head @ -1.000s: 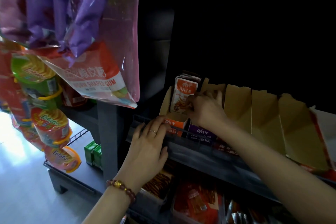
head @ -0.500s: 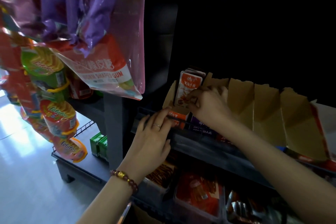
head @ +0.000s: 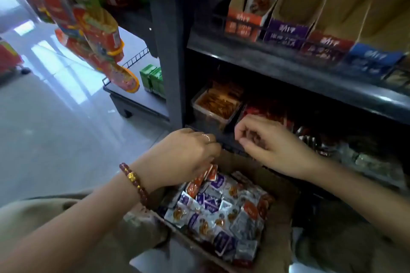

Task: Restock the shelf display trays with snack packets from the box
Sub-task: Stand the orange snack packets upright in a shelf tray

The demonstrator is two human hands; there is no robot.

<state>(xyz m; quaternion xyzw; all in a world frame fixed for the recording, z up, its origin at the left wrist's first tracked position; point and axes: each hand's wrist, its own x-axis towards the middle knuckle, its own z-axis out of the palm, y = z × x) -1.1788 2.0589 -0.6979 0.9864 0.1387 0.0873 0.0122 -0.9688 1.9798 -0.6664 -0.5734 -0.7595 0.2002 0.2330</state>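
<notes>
Dark shop shelving (head: 288, 73): both hands have dropped from the display trays (head: 286, 31) to the box (head: 281, 188).
Trays at one o'clock, snack packets (head: 224, 208) boxed at six, so another pick-up looks due. The left hand (head: 184, 157) curls over orange packets, grasp hidden; the right hand (head: 273, 146) hangs loosely curled, empty. Tray labels blurred, unreadable.

Glossy foil snack packets (head: 224, 213) in a matt brown cardboard box (head: 281, 186); dark matt metal shelf (head: 288, 71).

Dark shelf (head: 288, 70) with cardboard display trays (head: 286, 33)
</notes>
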